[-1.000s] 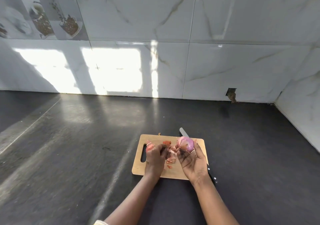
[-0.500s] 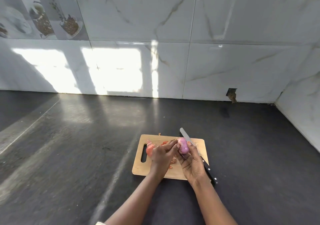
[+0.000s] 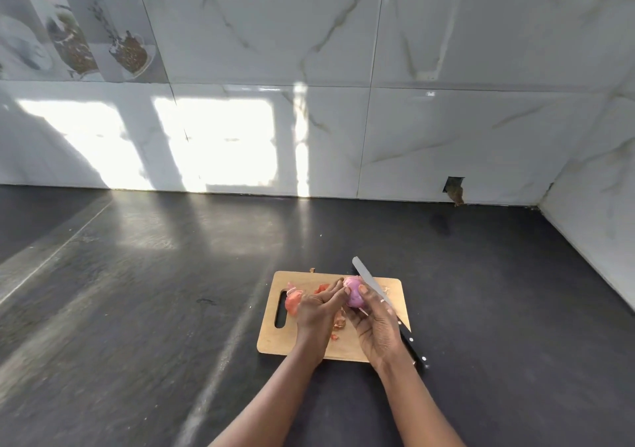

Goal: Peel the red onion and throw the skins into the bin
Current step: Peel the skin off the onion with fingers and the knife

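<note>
A pale purple red onion (image 3: 353, 293) is held above the wooden cutting board (image 3: 275, 342). My right hand (image 3: 374, 323) cups it from below, thumb on its right side. My left hand (image 3: 318, 309) reaches across with its fingertips touching the onion's left side. Loose reddish skins (image 3: 292, 300) lie on the board by the handle slot, and smaller scraps (image 3: 338, 324) sit between my hands. No bin is in view.
A knife (image 3: 372, 283) with a black handle lies diagonally along the board's right edge, partly under my right hand. The board sits on a dark stone counter (image 3: 154, 292). White marble tile walls (image 3: 412, 120) close the back and right side.
My left hand has moved right from the skins to the onion, and its fingers now touch it. The right hand has lowered and turned the onion slightly.
</note>
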Motion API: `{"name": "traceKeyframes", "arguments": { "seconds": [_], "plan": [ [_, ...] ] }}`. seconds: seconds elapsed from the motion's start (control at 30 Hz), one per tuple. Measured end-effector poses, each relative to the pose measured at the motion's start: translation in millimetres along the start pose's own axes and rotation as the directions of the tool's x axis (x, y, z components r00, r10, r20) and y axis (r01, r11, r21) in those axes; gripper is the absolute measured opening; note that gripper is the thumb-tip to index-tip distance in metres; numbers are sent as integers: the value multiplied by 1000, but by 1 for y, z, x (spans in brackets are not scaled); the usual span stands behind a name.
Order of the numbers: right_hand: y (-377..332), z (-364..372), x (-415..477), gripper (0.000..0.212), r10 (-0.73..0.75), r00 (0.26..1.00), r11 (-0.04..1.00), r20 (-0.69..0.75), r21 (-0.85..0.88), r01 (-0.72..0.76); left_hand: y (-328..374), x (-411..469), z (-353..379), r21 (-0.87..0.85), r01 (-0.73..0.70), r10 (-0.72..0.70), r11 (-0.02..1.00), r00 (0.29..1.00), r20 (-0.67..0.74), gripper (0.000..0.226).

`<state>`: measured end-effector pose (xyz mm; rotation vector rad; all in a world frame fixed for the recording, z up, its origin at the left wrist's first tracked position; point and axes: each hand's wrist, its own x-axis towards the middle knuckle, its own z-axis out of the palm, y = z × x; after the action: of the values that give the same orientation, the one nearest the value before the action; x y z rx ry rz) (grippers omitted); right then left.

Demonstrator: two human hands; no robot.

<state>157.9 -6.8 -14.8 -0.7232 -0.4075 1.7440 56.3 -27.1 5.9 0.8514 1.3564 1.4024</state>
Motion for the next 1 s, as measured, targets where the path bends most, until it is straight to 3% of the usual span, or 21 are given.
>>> {"name": "traceKeyframes", "arguments": {
  "seconds": [0.2, 0.3, 0.43, 0.5, 0.63, 0.8, 1.0],
  "plan": [
    [1, -1, 2, 57, -31, 1000, 999, 0, 17, 31, 1, 2, 3, -108, 16, -16, 994, 1000, 5, 19],
    [1, -1, 3, 50, -23, 1000, 1000, -14, -4, 23, 1, 2, 4, -29, -35, 35, 999, 999, -21, 17],
    [0, 1, 2, 86, -32, 999, 999, -11, -25, 32, 0, 4, 3, 103, -103, 106, 989, 994, -27, 22],
    [-1, 3, 0, 76, -26, 1000, 1000, -8, -15, 26, 0, 5, 1, 127, -120, 127, 985, 991, -44, 21],
    [-5, 8, -4, 30, 16, 1000, 999, -22, 47, -15, 0, 8, -1, 140, -121, 135, 983, 986, -97, 12],
    [-8, 9, -4, 32, 106, 990, 986, -89, 135, -94, -3, 14, -5, 129, -67, 85, 989, 986, -141, 25],
    [-8, 8, -6, 37, 159, 984, 981, -86, 126, -147, -6, 14, -9, 207, -60, 87, 977, 988, -125, 32]
  ]
}}
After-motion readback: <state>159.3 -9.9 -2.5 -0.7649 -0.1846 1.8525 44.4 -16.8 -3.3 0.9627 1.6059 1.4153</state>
